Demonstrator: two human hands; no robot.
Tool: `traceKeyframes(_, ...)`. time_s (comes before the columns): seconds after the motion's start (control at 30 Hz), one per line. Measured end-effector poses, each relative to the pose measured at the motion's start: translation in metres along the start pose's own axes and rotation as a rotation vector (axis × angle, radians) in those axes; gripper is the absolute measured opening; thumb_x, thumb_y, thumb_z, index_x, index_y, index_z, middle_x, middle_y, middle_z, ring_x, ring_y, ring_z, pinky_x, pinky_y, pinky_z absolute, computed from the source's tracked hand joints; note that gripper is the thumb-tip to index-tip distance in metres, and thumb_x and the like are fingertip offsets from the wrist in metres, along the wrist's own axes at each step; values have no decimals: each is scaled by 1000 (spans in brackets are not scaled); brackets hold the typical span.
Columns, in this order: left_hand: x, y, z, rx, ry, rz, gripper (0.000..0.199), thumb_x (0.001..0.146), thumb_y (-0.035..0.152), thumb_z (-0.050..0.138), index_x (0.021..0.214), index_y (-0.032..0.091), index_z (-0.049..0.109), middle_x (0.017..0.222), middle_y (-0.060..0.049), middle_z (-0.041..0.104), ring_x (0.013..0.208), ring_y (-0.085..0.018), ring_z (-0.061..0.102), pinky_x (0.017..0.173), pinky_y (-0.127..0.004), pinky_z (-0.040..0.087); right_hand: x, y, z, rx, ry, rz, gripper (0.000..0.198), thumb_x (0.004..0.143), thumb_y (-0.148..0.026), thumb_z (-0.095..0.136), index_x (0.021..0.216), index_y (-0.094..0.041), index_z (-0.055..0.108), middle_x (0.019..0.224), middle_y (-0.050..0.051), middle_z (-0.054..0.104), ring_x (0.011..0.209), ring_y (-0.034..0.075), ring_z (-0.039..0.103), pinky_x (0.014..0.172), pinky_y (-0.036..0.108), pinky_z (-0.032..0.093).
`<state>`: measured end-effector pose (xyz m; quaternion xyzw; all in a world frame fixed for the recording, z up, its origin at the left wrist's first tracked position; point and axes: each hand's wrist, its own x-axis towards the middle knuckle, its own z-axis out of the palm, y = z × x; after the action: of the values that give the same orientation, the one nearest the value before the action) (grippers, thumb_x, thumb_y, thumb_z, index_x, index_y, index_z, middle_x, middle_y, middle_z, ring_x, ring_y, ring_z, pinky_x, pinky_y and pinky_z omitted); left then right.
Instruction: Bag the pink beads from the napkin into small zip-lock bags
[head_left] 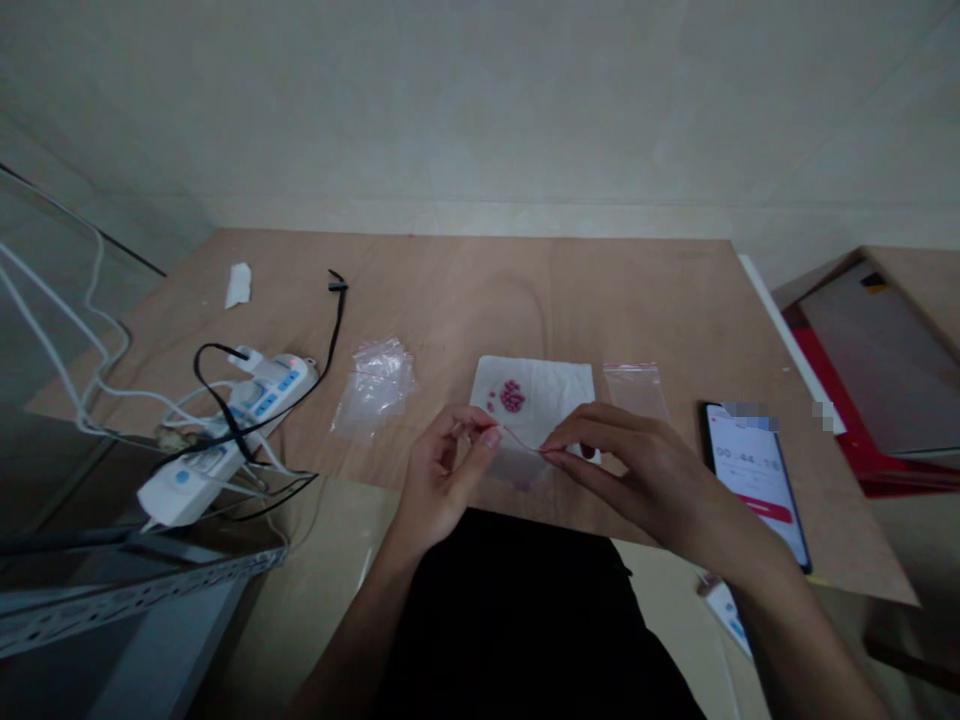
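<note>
While the wooden desk (457,290) carries everything, the white cloth (566,385) sits near its front edge, used as landmark. Power strip (217,440) with tangled cables: far left of cloth. Phone (754,480) showing a running-timer style screen: right of cloth, beyond the right wrist. Pile of clear bags (377,380): left of cloth; one single zip bag (634,388): just beside cloth on its right, partly behind the right hand. Red beads (512,396), or bead-like pieces, lie clustered on the cloth's left half, a few loose ones beside the cluster. Smallest item: thin red thread (517,437), strung between both hands over the cloth's near edge. Step in hand, as judged: working the thread at fingertip level, beads on the cloth not being touched. Next move likely calls for a steady pinch, little slack and fine alignment; thread could slip. Pose: forearms come in from both sides, hands raised at cloth's near edge, apart from each other. Left hand (448,470) has thumb and forefinger pinched on the thread's left end, other fingers curled. Right hand (637,465) reaches across cloth's near right corner, palm down, thumb and forefinger clamped on thread. Whether a bead sits in either pinch: cannot tell.
</note>
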<state>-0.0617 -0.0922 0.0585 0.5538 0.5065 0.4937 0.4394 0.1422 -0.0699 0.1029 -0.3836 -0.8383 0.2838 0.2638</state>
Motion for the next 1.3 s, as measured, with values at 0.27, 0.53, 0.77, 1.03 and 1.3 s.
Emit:
traceKeyframes(0.27,3,-3,0,51,-21,-24,12,81,31,68,77,21,69,74,-1,72,74,-16,65,71,-29,51,-3,0,-2,65,66,-10,14,93,-22,57,96,-24,71,90,3,69,84,15,65,74,27,52)
traceKeyframes(0.53,2,6,4,56,83,-36,15,80,31,66,71,19,65,68,-1,69,67,-15,63,66,-27,52,-10,16,26,489,285,380,19,79,-38,72,87,-21,73,77,4,71,69,16,61,63,29,51)
traceKeyframes(0.77,-1,4,4,46,6,-3,16,81,35,68,83,19,70,78,-4,72,76,-17,65,71,-29,53,-8,18,36,591,430,387,15,77,-34,72,70,-21,72,66,2,70,64,15,62,61,29,49)
traceKeyframes(1.03,-3,2,6,-20,90,10,20,79,37,72,76,18,68,74,-4,73,70,-16,66,68,-28,54,-11,17,41,683,417,427,14,74,-35,75,78,-23,75,71,2,71,65,15,63,61,29,50)
traceKeyframes(1.3,-3,4,4,-26,76,49,13,80,30,71,78,18,71,76,-4,74,73,-16,67,70,-26,53,-10,12,40,695,509,312,3,74,-23,75,74,-26,76,69,1,71,66,14,63,61,28,49)
